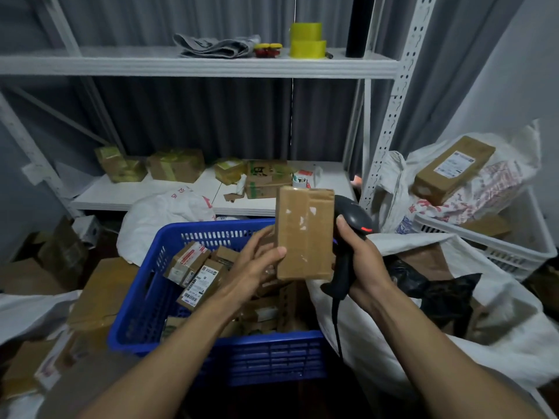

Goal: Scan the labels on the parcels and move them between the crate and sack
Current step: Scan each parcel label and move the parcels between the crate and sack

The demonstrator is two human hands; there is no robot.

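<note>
Your left hand [260, 264] grips the brown parcel [304, 234] upright, thumb on its front, above the blue crate [211, 343]. Your right hand [363, 261] clasps the black scanner [354, 219] just beside the parcel, over the white sack [499, 343].

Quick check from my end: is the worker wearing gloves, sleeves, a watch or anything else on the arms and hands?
No. The left hand and right hand are bare, with no gloves and no rings that show. The forearms are uncovered right down to the bottom edge of the picture, with no sleeves, watch, wristbands or markings in view.
</note>
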